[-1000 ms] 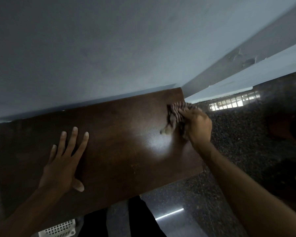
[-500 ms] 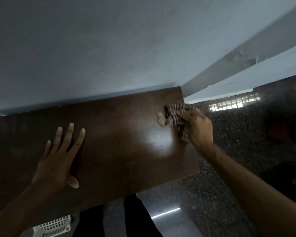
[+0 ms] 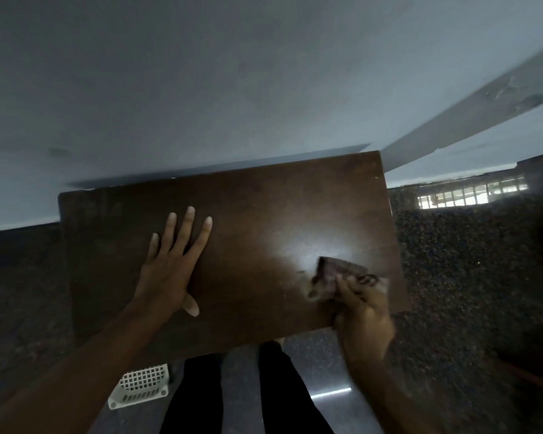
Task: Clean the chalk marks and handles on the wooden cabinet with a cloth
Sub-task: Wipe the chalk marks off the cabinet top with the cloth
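Left hand [image 3: 170, 270] flat on wooden cabinet [image 3: 257, 214] top, fingers straight, spread, holding nothing; right hand [image 3: 362, 311] curled round bunched striped cloth [image 3: 336, 274], pressing it onto cabinet top near front right corner; white slotted basket [image 3: 140, 386] on floor below cabinet's front edge.

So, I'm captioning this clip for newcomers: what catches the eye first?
The dark wooden cabinet top fills the centre, with glare on it. The left hand lies flat on it, fingers spread; the right hand grips a crumpled cloth near its right front corner.
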